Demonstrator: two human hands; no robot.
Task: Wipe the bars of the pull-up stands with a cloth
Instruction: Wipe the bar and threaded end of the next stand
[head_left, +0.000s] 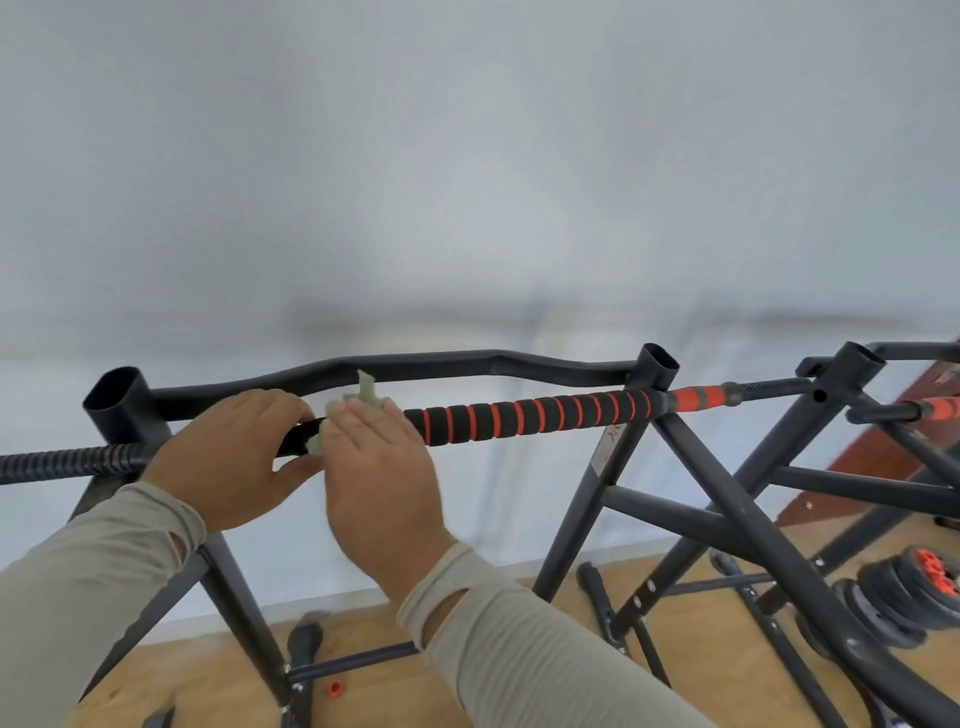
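A black pull-up stand (618, 467) fills the view, with a bent top bar (447, 359) behind and a long bar (524, 420) with black foam grip and orange stripes across it. My left hand (228, 457) grips this striped bar near its left end. Just to the right, my right hand (379, 478) holds a pale green cloth (367, 391) wrapped over the same bar; only small corners of the cloth show above and below my fingers.
A second black stand (852, 415) with an orange-tipped bar stands at the right. Weight plates (904, 592) lie on the wooden floor at lower right. A small red cap (335, 689) lies on the floor by the stand's foot. A white wall is close behind.
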